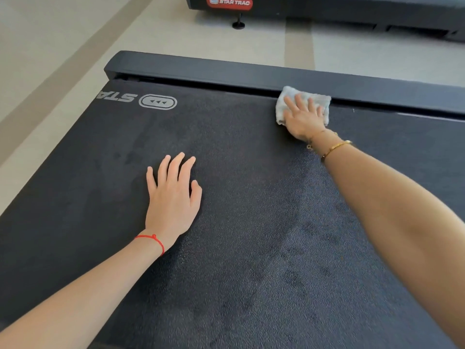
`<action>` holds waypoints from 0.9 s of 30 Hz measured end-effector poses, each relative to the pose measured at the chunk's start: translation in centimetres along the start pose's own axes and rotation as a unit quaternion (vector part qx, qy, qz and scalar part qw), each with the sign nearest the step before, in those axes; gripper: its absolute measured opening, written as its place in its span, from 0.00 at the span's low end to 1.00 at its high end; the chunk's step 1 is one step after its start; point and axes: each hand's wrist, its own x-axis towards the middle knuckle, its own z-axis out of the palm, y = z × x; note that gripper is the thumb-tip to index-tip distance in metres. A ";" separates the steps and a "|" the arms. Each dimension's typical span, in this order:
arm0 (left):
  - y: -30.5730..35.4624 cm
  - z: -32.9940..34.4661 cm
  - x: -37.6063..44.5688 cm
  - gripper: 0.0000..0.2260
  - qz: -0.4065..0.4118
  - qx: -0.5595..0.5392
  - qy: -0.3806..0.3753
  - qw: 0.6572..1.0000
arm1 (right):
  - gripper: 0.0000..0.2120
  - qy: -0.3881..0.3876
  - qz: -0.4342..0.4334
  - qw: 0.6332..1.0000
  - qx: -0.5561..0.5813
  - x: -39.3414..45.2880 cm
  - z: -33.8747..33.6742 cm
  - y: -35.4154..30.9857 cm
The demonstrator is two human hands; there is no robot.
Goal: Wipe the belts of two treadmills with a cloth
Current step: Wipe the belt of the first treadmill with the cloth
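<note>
A black textured treadmill belt fills most of the head view, with a grey logo at its far left corner. My right hand presses flat, fingers straight, on a folded white cloth at the belt's far edge, right against the dark side rail. My left hand rests flat on the belt nearer to me, fingers spread, holding nothing. A second treadmill with a red Star Trac badge stands across the floor at the top.
Pale beige flooring with darker stripes lies to the left of and beyond the belt. The second treadmill's levelling foot stands on the floor at the top centre.
</note>
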 end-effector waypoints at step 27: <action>0.0 -0.2 -0.4 0.22 -0.003 -0.039 0.013 0.999 | 0.24 -0.046 -0.348 0.936 -0.009 -31.9 5.3 -4.9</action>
